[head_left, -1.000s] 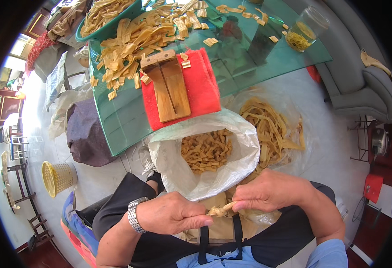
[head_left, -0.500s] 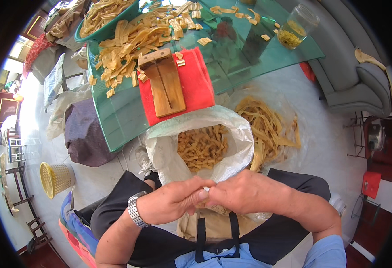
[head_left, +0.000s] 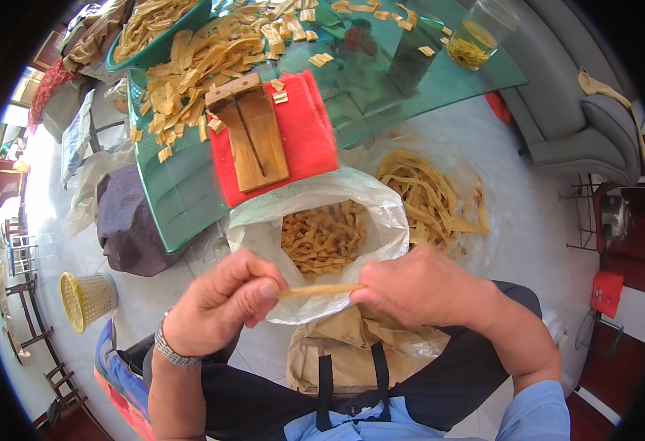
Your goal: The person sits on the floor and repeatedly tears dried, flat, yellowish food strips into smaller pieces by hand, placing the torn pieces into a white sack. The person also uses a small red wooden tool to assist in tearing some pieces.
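A narrow tan strip [head_left: 319, 290], dry-looking and leathery, is stretched level between my two hands. Thumb and fingers of my left hand [head_left: 227, 298] pinch one end; my right hand [head_left: 418, 290] is closed around the other. The strip passes over the near rim of an open white sack [head_left: 397, 228], which holds many short, twisted tan pieces [head_left: 322, 239]. Beyond the sack, a slotted wooden block [head_left: 260, 151] with a raised crosspiece rests on a folded red cloth [head_left: 311, 132]. Neither hand touches it.
Tan strips and cut pieces [head_left: 190, 81] cover the glass table [head_left: 168, 195], beside a green basket [head_left: 197, 18]. A glass jar [head_left: 477, 40] stands at its right. Long strips [head_left: 429, 195] lie on plastic right of the sack. A brown paper bag [head_left: 315, 353] sits before me.
My hands have moved apart from being together in front of the sack, the left one going left. The strip now shows stretched between them. The view has shifted slightly.
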A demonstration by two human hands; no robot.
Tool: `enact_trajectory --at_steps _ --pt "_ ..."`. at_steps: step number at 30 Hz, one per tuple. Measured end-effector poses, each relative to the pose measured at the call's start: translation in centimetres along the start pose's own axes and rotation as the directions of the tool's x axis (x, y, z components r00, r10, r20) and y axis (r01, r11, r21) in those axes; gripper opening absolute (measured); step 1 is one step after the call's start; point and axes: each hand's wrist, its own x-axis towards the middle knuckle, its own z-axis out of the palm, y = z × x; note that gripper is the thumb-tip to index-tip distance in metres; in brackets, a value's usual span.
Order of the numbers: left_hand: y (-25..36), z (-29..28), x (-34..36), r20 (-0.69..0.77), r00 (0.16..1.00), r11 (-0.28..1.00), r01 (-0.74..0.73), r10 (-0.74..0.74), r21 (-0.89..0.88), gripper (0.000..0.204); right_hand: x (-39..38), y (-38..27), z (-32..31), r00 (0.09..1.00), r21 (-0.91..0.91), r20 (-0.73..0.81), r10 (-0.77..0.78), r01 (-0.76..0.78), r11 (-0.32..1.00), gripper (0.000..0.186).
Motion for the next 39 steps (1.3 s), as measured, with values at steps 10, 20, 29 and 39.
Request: enact_trajectory --at_steps 10,20,29,39 --pt "1.6 -0.3 0.4 -0.096 0.943 0.948 -0.317 0.320 0.041 0.008 -1.8 -0.1 -4.9 0.990 0.996 -0.076 0.116 0.069 0.060 0.033" --pt "-0.6 5.4 3.8 0.077 0.979 0.928 -0.152 0.189 -0.339 0.038 1.7 -1.3 -2.7 0.961 0.224 -0.277 -0.021 0.086 0.971 0.039" --pt "-1.0 4.7 5.1 -0.111 0.988 0.913 -0.146 0.112 -0.381 0.029 2.7 -2.8 -2.2 0.859 0.614 -0.294 0.420 -0.167 0.772 0.054" --pt "0.2 2.8 4.2 0.252 0.947 0.775 0.005 0.199 -0.632 0.027 3.9 -0.9 -0.6 0.938 0.968 0.145 0.313 -0.200 0.149 0.024"
